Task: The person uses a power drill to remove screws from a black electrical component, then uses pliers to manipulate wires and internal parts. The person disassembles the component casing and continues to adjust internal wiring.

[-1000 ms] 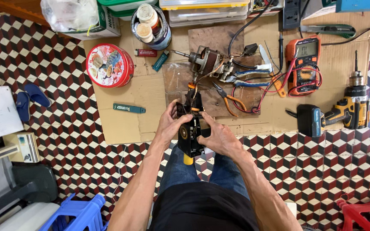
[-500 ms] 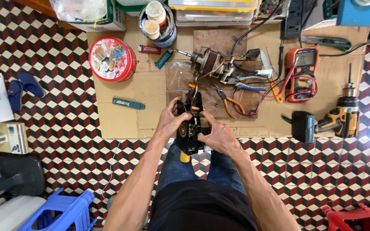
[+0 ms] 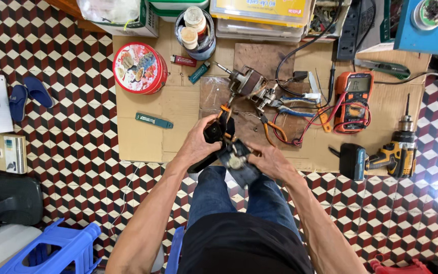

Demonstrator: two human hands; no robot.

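black power-tool body [image 3: 231, 155], dark housing with orange trim and a pale round metal part on its near face, sits in both of my hands just on the near side of the cardboard sheet [image 3: 143, 137], over my knees. my left hand [image 3: 198, 142] is wrapped around the far, upper end of it, fingers closed tight on the housing. my right hand [image 3: 269, 162] cups the near, lower end from the right, fingers curled against it, so both grips are closed on the same piece.

i judge it to be rigid and fairly dense for its bulk, hard plastic shell around metal, not something that bends or crushes. the shell looks smooth, so it could twist in the palm if held loosely. the safest hold seems to be the broad sides of the housing, keeping fingers off the round metal part and any loose wiring at the far end, which i cannot make out clearly.

on the cardboard sheet, beyond the tool body, lies a small motor [image 3: 247, 83] with its shaft pointing left. orange-handled pliers [image 3: 272, 129] lie just right of my hands, an orange multimeter [image 3: 353, 101] with red leads farther right. a yellow cordless drill [image 3: 391, 152] rests at the sheet's right edge, a round red tin [image 3: 139, 67] at its far left, a teal-handled cutter [image 3: 153, 121] nearer.
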